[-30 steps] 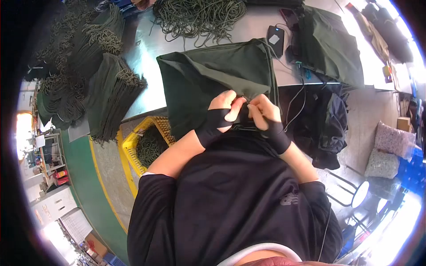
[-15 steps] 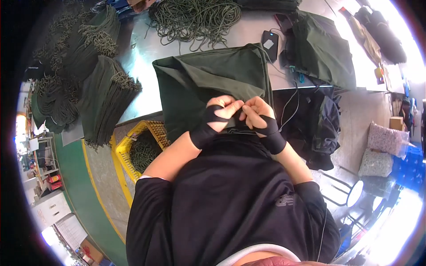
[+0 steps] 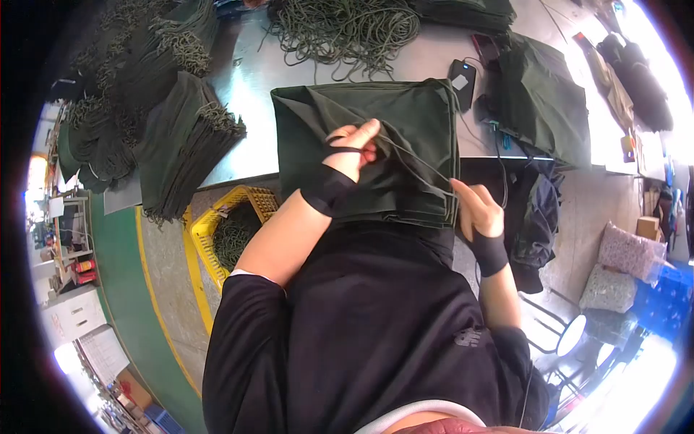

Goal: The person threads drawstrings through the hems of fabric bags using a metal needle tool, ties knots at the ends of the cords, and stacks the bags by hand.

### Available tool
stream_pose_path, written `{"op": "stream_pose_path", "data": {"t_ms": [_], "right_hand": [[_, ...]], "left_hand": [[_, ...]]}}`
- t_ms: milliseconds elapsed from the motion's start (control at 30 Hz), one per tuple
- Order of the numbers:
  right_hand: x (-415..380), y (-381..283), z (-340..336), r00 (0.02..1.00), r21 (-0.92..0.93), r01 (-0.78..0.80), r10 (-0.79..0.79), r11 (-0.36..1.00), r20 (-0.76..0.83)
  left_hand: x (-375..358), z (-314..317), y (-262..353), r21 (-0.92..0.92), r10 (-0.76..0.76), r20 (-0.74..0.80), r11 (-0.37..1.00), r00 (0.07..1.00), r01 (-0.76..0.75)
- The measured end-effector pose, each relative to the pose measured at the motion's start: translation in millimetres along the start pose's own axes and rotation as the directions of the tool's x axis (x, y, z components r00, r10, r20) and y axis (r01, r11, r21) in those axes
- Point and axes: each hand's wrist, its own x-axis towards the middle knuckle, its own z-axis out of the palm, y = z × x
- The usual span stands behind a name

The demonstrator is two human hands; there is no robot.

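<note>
A folded piece of dark green fabric (image 3: 419, 108) lies at the table's front edge, against my body. Over it runs a thin green cord (image 3: 421, 160), stretched in two strands between my hands. My left hand (image 3: 350, 150), in a black wrist wrap, is closed above the fabric, thumb up and fingers curled, at the cord's left end; its exact grip is partly hidden. At the fabric's right edge, my right hand (image 3: 480, 211), also wrapped in black, pinches the cord's other end between thumb and fingers.
A tangled heap of green cords (image 3: 347, 32) lies at the back. Stacked green pieces with cords (image 3: 184, 145) stand left, more green fabric (image 3: 542, 101) right. A black power bank (image 3: 463, 83) with a cable lies nearby. A yellow basket (image 3: 210, 242) holds cords below the table.
My hands, together at the fabric before, have moved apart: the left up and slightly left across the cloth, the right out to the right. The cord now shows stretched between them.
</note>
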Motion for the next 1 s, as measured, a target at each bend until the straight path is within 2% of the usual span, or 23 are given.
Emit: {"op": "stream_pose_path", "data": {"t_ms": [67,100,167,233,267,300,367,400,433,467,500,533,567,633,667,700,767,800,833,867,900,933,1000], "right_hand": [[-1.5,1.0,-5.3,1.000,0.011,-0.023,0.023,1.000,0.003],[-0.3,-3.5,-2.6,1.000,0.031,0.018,-0.017,0.999,-0.021],[0.6,-8.2,14.2,0.998,0.068,0.056,-0.055,0.996,-0.014],[2.7,-16.2,29.9,0.996,0.156,0.070,-0.061,0.985,-0.063],[3.1,-17.3,29.4,0.996,0.165,0.076,-0.068,0.983,-0.054],[5.8,-17.3,27.5,0.996,0.172,0.086,-0.078,0.981,-0.052],[13.3,-22.5,21.0,0.997,0.096,0.071,-0.069,0.993,-0.020],[17.1,-29.9,19.5,0.997,0.057,0.075,-0.075,0.996,0.005],[26.8,-41.3,17.8,0.997,0.065,0.081,-0.082,0.995,0.011],[40.4,-53.8,16.9,0.985,0.028,0.174,-0.174,0.984,-0.003],[48.7,-61.0,18.9,0.963,-0.009,0.268,-0.268,0.964,-0.019],[55.3,-65.3,20.8,0.959,0.032,0.280,-0.281,0.959,0.025],[57.4,-62.0,26.9,0.956,0.039,0.289,-0.290,0.956,0.029],[55.5,-45.8,45.0,0.924,0.195,0.313,-0.345,0.930,0.164],[50.9,-43.1,50.1,0.929,0.240,0.294,-0.336,0.925,0.155],[46.8,-43.3,50.7,0.922,0.245,0.309,-0.353,0.919,0.162],[36.4,-47.0,52.3,0.940,0.260,0.224,-0.279,0.939,0.197],[33.2,-52.8,56.3,0.941,0.273,0.200,-0.262,0.941,0.213],[32.5,-54.2,58.1,0.935,0.274,0.209,-0.274,0.939,0.226],[34.1,-57.6,59.3,0.913,0.277,0.213,-0.292,0.937,0.285],[37.8,-60.2,60.8,0.889,0.277,0.223,-0.312,0.934,0.335],[39.1,-60.8,60.2,0.886,0.299,0.219,-0.317,0.929,0.337],[38.5,-59.5,53.9,0.872,0.298,0.221,-0.325,0.929,0.367]], "left_hand": [[-19.6,18.5,-18.2,0.082,0.033,-0.002,0.996,0.999,-0.033],[-32.7,29.1,-27.4,0.160,-0.014,0.097,0.987,0.995,-0.002],[-61.6,47.1,-21.4,0.489,-0.227,0.277,0.870,0.933,0.066],[-65.5,48.8,-37.2,0.194,-0.200,0.433,0.973,0.879,0.126],[-58.6,45.3,-38.3,0.031,-0.315,0.357,0.945,0.879,0.326],[-57.4,32.0,-36.5,-0.121,-0.281,0.207,0.943,0.937,0.309],[-45.4,13.0,-29.7,-0.257,-0.147,0.075,0.953,0.986,0.162],[-45.6,6.2,-30.8,-0.183,-0.097,0.140,0.976,0.985,0.122],[-56.3,7.6,-25.9,-0.186,-0.094,0.129,0.976,0.987,0.117],[-72.0,14.3,-18.8,0.046,0.026,0.317,0.998,0.948,-0.043],[-80.7,19.5,-18.5,0.245,0.090,0.512,0.938,0.854,-0.245],[-75.8,21.8,-25.8,-0.004,-0.200,0.372,0.976,0.907,0.217],[-74.3,11.4,-28.3,-0.011,-0.194,0.363,0.977,0.912,0.212],[-78.3,-15.3,-20.3,0.113,-0.107,0.497,0.992,0.861,0.058],[-87.0,-23.0,-13.3,0.009,-0.066,0.479,0.998,0.875,0.070],[-92.1,-27.3,-12.7,-0.275,-0.136,0.171,0.944,0.976,0.180],[-80.1,-57.9,-12.9,-0.226,-0.124,-0.040,0.968,0.991,0.112],[-81.4,-63.6,-23.5,-0.177,-0.049,-0.078,0.984,0.996,0.035],[-87.9,-62.2,-27.9,-0.192,-0.046,-0.088,0.981,0.995,0.029],[-96.8,-60.4,-30.0,0.279,0.206,0.144,0.930,0.968,-0.239],[-100.9,-56.8,-29.5,0.601,0.300,0.451,0.594,0.840,-0.535],[-104.0,-42.0,-19.9,0.246,-0.112,0.185,0.967,0.976,0.064],[-106.5,-44.9,-17.1,0.212,-0.044,0.253,0.977,0.967,-0.011]]}}
